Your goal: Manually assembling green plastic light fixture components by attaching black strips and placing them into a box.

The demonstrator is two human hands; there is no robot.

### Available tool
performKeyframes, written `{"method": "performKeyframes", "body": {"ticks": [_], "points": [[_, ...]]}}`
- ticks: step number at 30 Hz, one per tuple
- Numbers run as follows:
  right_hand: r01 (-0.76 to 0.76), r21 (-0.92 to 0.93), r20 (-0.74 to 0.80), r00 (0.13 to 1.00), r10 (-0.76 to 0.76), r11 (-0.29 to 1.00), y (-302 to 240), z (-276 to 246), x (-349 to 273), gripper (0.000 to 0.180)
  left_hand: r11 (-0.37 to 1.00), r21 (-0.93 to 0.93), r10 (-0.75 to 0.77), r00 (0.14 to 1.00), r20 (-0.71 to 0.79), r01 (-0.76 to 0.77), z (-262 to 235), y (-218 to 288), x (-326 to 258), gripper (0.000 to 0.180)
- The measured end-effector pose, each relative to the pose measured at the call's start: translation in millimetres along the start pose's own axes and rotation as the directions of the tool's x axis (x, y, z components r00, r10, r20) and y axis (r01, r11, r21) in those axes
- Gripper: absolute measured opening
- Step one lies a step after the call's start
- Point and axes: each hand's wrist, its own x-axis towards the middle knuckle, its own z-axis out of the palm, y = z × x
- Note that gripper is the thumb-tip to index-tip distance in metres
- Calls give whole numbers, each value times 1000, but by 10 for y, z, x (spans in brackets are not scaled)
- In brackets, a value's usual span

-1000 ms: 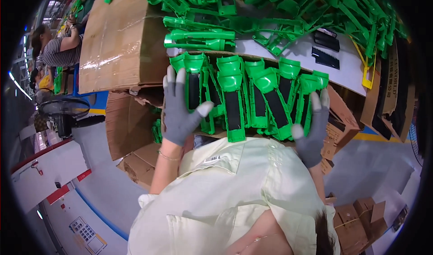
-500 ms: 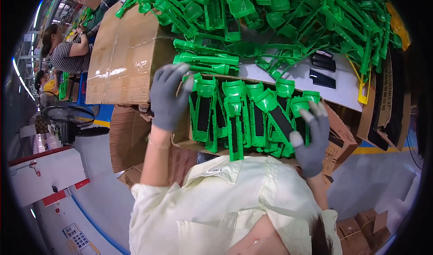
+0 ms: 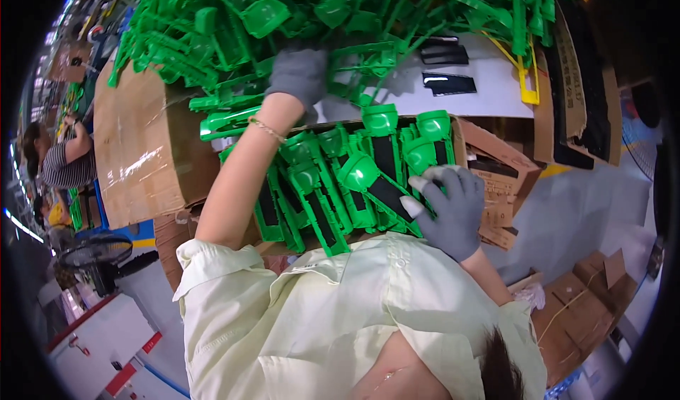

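My left hand (image 3: 296, 78), in a grey glove with a bracelet at the wrist, reaches into the big heap of green plastic parts (image 3: 265, 18). Its fingers are hidden among them. My right hand (image 3: 453, 212), gloved in grey with pale fingertips, rests over the right side of an open carton. Its thumb and fingers are apart, near the end of a green part with a black strip (image 3: 386, 191). Several such green parts (image 3: 312, 187) stand packed in that carton, their flared ends up and some leaning.
Black flat pieces (image 3: 450, 83) and a yellow frame (image 3: 528, 81) lie on the white tabletop (image 3: 496, 106). A taped carton (image 3: 134, 138) stands at left, torn cardboard (image 3: 499, 173) at right. Beyond are a fan (image 3: 95, 251) and a person in a striped top (image 3: 67, 163).
My left hand has gone from the carton's left edge forward into the green heap. The right hand stays over the carton's right side. The whole view has shifted and turned.
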Motion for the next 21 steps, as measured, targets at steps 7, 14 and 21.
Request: {"method": "performKeyframes", "body": {"ticks": [7, 14, 21], "points": [[-50, 232, 21, 999, 47, 971, 30, -135, -26, 20, 971, -162, 98, 912, -398, -176, -219, -18, -259, 43], [-53, 72, -104, 993, 61, 996, 949, -348, 972, 20, 381, -919, -220, 955, -200, -104, -383, -5, -859, 33], [133, -415, 309, 951, 2, 900, 985, 13, 1584, 30, -195, -976, -475, 880, 9, -95, -389, 38, -1283, 18]]}}
